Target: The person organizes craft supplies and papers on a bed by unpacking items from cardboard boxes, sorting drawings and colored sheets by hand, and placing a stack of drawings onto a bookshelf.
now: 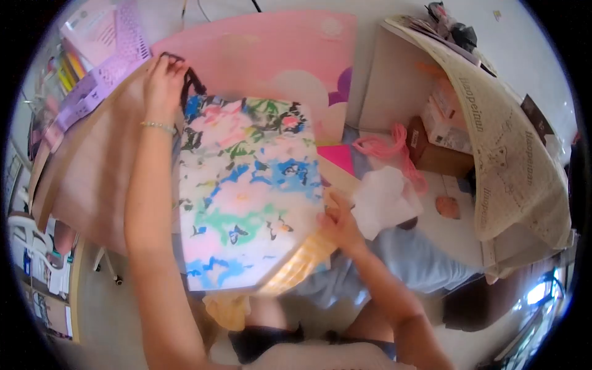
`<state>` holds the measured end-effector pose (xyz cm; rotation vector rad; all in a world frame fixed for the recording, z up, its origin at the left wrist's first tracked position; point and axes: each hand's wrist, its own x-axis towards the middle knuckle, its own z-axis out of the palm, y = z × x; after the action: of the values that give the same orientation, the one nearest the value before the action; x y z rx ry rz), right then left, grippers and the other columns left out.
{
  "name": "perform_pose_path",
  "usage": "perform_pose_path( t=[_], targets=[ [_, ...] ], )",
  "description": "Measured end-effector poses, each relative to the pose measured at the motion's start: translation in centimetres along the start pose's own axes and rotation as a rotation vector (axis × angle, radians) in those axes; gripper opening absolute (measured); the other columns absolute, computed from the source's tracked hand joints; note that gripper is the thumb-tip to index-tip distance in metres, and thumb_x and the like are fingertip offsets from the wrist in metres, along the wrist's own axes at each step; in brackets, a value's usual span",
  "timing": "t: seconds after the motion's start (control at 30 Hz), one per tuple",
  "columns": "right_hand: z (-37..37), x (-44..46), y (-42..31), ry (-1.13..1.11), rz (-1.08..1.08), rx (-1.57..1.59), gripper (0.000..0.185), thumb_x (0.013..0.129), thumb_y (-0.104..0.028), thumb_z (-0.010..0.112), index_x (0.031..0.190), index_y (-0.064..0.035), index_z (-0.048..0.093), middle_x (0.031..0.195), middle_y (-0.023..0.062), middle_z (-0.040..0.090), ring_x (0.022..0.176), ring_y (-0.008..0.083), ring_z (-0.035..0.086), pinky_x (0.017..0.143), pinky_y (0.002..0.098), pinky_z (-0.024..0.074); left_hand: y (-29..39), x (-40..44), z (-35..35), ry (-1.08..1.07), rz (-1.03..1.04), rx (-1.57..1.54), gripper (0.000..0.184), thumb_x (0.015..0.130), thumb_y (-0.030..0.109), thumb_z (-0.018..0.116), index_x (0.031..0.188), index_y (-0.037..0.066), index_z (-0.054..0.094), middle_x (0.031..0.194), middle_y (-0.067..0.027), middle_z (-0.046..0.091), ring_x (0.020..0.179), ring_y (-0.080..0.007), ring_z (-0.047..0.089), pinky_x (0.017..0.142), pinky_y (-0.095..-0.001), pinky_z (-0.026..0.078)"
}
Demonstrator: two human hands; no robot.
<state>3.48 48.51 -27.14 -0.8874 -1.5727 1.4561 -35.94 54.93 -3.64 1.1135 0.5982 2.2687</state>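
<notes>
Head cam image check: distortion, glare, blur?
Head view: fisheye framing, black corners around a round image; head view: small glare patch at lower right, washed out; head view: overall softness, with the left hand and flower-print piece lacking crisp edges.

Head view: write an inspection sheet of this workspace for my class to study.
Surface: creased grey cloth, partly hidden.
Job's things: floral piece; dark strap at its upper left; yellow checked cloth by its lower right edge.
Clutter: pink coil, white sheet, brown box.
Hands: left hand grips the dark strap; right hand pinches the floral piece's edge.
Cables: thin line at top, possibly one.
Surroundings: pink panel behind, printed cover at right.
</notes>
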Motion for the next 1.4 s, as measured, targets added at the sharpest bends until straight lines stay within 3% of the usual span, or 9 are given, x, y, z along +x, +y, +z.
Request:
perform_pose_path(
  t=[0.1, 0.27, 0.47, 0.77, 0.97, 1.07, 1.17, 1.3, 1.4],
  targets=[
    [-0.5, 1.3, -0.9, -0.242, 0.156, 0.182, 0.041, 0.085, -0.015, 0.052, 0.121, -0.0007, 0.040, 0.101, 0.0067, 0.057, 0.088, 0.0137, 0.055, 0.078, 0.0274, 0.0443, 1.6, 0.7, 1.9, -0.004, 0.092, 0.025, 0.005, 0.087, 0.005, 0.046, 0.089, 0.001, 0.049, 0.080, -0.0091, 0.052, 0.076, -0.0224, 0.053, 0.082, -0.0412, 0.048],
    [0.3, -1.3, -2.6, -0.065, 0.026, 0.559, 0.043, 0.085, -0.012, 0.051, 0.124, -0.0006, 0.038, 0.115, 0.0066, 0.051, 0.102, 0.0161, 0.050, 0.089, 0.0304, 0.0406, 6.1, 1.9, -0.5, 0.035, 0.163, 0.174, 0.010, 0.088, 0.004, 0.042, 0.092, -0.004, 0.045, 0.091, -0.0149, 0.052, 0.087, -0.0318, 0.056, 0.082, -0.0440, 0.049],
    [-1.0, -1.2, -2.9, -0.143, -0.136, 0.615, 0.045, 0.085, -0.013, 0.050, 0.126, -0.0014, 0.036, 0.118, 0.0101, 0.050, 0.104, 0.0202, 0.051, 0.089, 0.0335, 0.0423, 1.9, -0.1, -4.2, 0.042, -0.269, 0.429, 0.020, 0.088, 0.011, 0.044, 0.103, 0.000, 0.049, 0.103, -0.0122, 0.054, 0.096, -0.0239, 0.053, 0.086, -0.0375, 0.045],
    [-1.9, 0.2, -4.6, 0.005, 0.025, 0.839, 0.037, 0.087, -0.013, 0.049, 0.122, -0.0032, 0.040, 0.113, 0.0078, 0.052, 0.100, 0.0173, 0.053, 0.083, 0.0310, 0.0455, 4.4, -12.0, -6.3, 0.220, -0.082, 0.305, 0.028, 0.088, 0.024, 0.047, 0.108, 0.005, 0.050, 0.101, -0.0058, 0.054, 0.091, -0.0166, 0.050, 0.080, -0.0339, 0.043],
    [-0.5, 1.6, -0.6, -0.056, 0.175, 0.545, 0.039, 0.084, -0.017, 0.055, 0.119, -0.0044, 0.043, 0.105, 0.0098, 0.057, 0.092, 0.0213, 0.056, 0.081, 0.0338, 0.0451, 12.9, -11.7, -3.5, -0.144, 0.137, 0.410, 0.025, 0.089, 0.025, 0.047, 0.104, 0.005, 0.050, 0.081, -0.0005, 0.046, 0.073, -0.0098, 0.043, 0.072, -0.0299, 0.041],
    [-1.1, 1.6, -4.3, -0.134, -0.139, -0.520, 0.043, 0.083, -0.019, 0.056, 0.120, -0.0010, 0.042, 0.105, 0.0174, 0.056, 0.093, 0.0291, 0.056, 0.083, 0.0351, 0.0434, 12.5, -13.2, 0.2, -0.099, 0.189, 0.489, 0.023, 0.090, 0.023, 0.044, 0.099, 0.004, 0.052, 0.076, 0.0000, 0.041, 0.066, -0.0093, 0.040, 0.068, -0.0283, 0.042],
    [-3.3, 1.7, -9.2, 0.026, -0.531, -0.598, 0.043, 0.079, -0.018, 0.056, 0.117, -0.0017, 0.046, 0.109, 0.0208, 0.054, 0.099, 0.0321, 0.054, 0.083, 0.0374, 0.0429, 11.9, -13.2, -1.8, -0.214, 0.105, 0.384, 0.023, 0.091, 0.023, 0.044, 0.101, 0.004, 0.050, 0.077, 0.0004, 0.041, 0.065, -0.0077, 0.039, 0.065, -0.0248, 0.041],
    [-11.7, 9.2, -12.4, 0.056, -0.323, -0.896, 0.042, 0.080, -0.016, 0.053, 0.120, -0.0060, 0.047, 0.119, 0.0176, 0.049, 0.108, 0.0278, 0.049, 0.090, 0.0334, 0.0397, 9.1, -16.4, 2.5, -0.099, -0.065, 0.225, 0.022, 0.090, 0.026, 0.046, 0.103, 0.007, 0.048, 0.075, 0.0011, 0.045, 0.058, -0.0065, 0.039, 0.062, -0.0235, 0.038],
    [-19.7, 14.2, -3.5, 0.137, -0.202, -0.844, 0.033, 0.082, -0.019, 0.052, 0.112, -0.0057, 0.052, 0.111, 0.0098, 0.056, 0.098, 0.0191, 0.055, 0.079, 0.0312, 0.0436, 6.2, -17.5, 3.6, -0.162, -0.275, 0.142, 0.021, 0.091, 0.025, 0.045, 0.101, 0.007, 0.049, 0.075, 0.0002, 0.047, 0.058, -0.0070, 0.041, 0.063, -0.0258, 0.042]
  ],
)
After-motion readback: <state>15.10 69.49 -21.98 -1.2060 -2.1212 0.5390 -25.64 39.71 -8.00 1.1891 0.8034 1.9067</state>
